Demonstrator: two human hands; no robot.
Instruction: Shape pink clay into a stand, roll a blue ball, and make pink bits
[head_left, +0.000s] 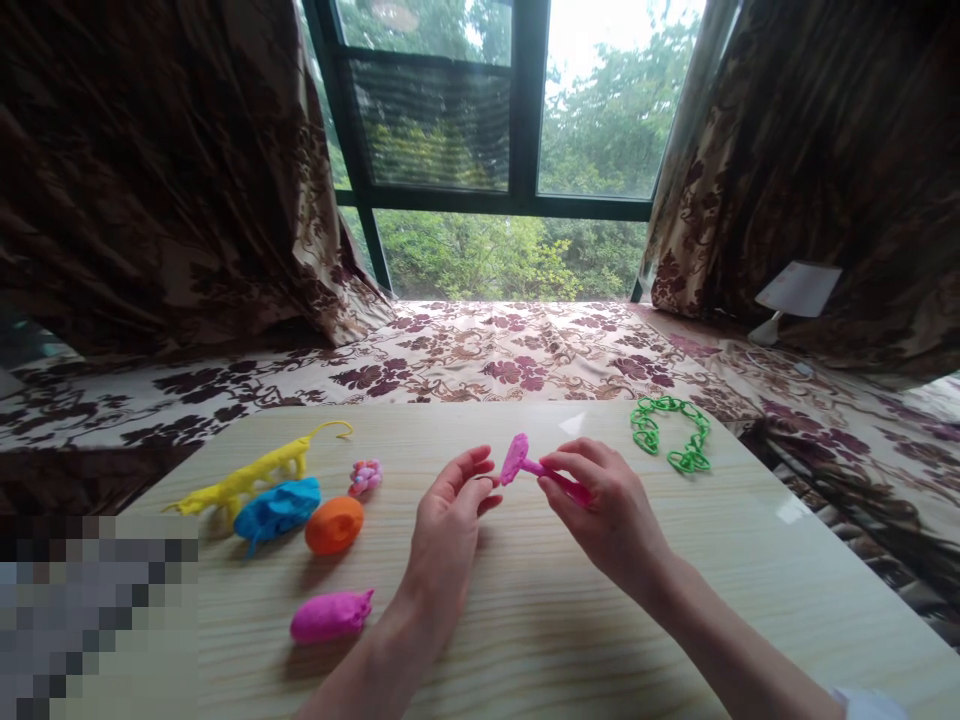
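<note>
Over the table: pink T-shaped piece

The right hand pinches its stem between fingertips. The left hand, loosely curled, is just beside its head; whether holding anything, I cannot tell. Pale wood spreads rightward; a green chain lies near the far edge, a yellow figure along the left.

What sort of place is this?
Probably a room in a home, though I can't tell which: flower-patterned curtains hang beside a large window, and a small white-shaded lamp stands at the right.
</note>
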